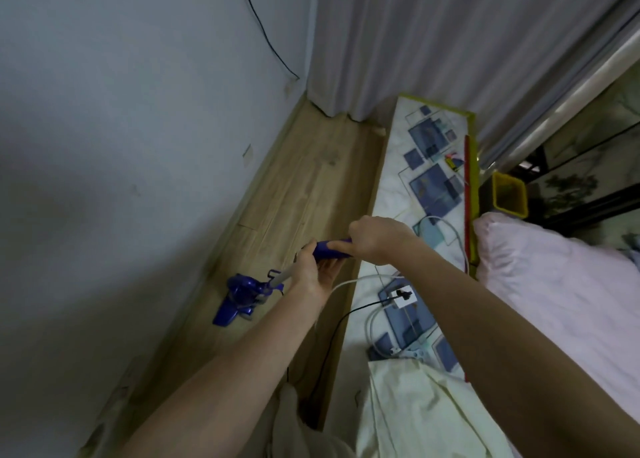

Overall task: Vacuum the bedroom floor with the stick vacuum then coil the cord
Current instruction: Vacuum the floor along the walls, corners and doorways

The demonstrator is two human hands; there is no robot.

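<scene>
A purple stick vacuum (242, 296) stands on the narrow strip of wooden floor (304, 180) between the wall and a long patterned ledge. Its purple handle (329, 248) points up toward me. My right hand (375, 237) is closed over the top end of the handle. Just below it, my left hand (311, 274) wraps the lower part of the handle and the pale tube. A white cord (360, 279) runs from under my left hand onto the ledge. A thin black cord (332, 333) hangs down beside the ledge toward the floor.
The ledge (398, 187) with blue squares carries a wall socket (403, 296), white cables and a red stick (467, 187). Grey curtains (415, 41) close the far end. A bed with pink bedding (554, 284) lies at right, and a yellow bin (509, 194) sits behind it. A pale cloth (415, 405) lies near me.
</scene>
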